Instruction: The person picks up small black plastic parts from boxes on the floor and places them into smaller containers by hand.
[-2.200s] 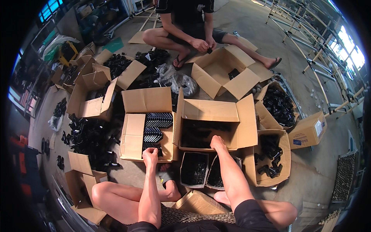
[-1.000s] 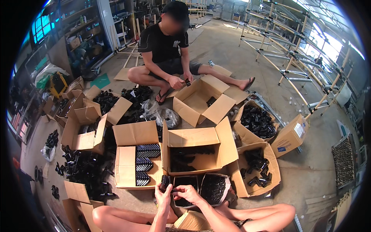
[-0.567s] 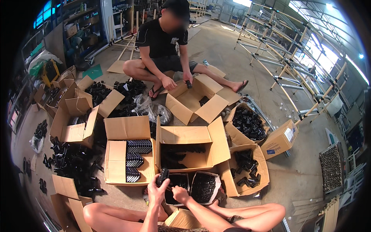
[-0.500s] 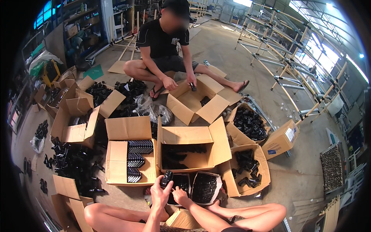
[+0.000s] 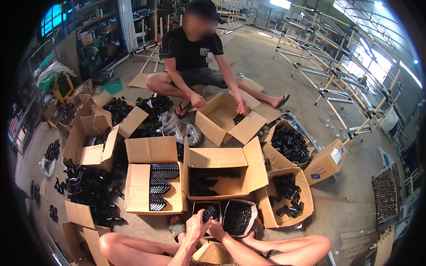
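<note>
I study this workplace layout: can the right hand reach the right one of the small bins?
Probably yes: the right bin is open on top, close beside the right hand, with nothing between.

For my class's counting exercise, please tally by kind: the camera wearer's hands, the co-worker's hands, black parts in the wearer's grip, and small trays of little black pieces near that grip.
Wearer's hands: 2 (left hand, right hand)
Co-worker's hands: 2
Held black part: 1
Small trays: 2
Total: 7
</note>
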Demonstrator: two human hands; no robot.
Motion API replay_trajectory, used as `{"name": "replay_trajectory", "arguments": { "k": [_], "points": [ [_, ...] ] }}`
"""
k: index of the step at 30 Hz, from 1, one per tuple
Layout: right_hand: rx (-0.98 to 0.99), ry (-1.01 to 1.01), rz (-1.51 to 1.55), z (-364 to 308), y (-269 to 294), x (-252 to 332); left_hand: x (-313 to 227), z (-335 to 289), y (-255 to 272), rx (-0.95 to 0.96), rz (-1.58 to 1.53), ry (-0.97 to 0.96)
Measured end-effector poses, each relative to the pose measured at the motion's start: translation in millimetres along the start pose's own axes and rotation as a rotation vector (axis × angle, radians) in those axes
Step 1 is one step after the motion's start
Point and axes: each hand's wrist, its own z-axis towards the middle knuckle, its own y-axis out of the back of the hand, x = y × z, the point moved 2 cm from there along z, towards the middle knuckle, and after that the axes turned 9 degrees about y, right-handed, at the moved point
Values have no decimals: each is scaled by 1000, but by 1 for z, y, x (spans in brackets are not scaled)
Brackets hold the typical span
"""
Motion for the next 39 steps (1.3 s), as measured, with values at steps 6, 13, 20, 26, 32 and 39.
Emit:
{"name": "replay_trajectory", "arguments": {
  "k": [6, 13, 20, 26, 32, 39],
  "points": [
    [-163, -438, 555, 46, 88, 21, 20, 8, 5, -143, 135, -9],
    [33, -571, 591, 42, 121, 9, 15, 16, 2, -184, 1, 27],
    [111, -476, 479, 59, 134, 39, 13, 17, 8, -151, 9, 15],
    [-222, -431, 634, 65, 173, 14, 11, 16, 8, -86, -1, -9],
    [-52, -462, 803, 84, 207, 60, 14, 15, -1, -43, 39, -38],
    [-31, -452, 774, 89, 188, 68, 15, 14, -8, -54, 96, -142]
  ]
}}
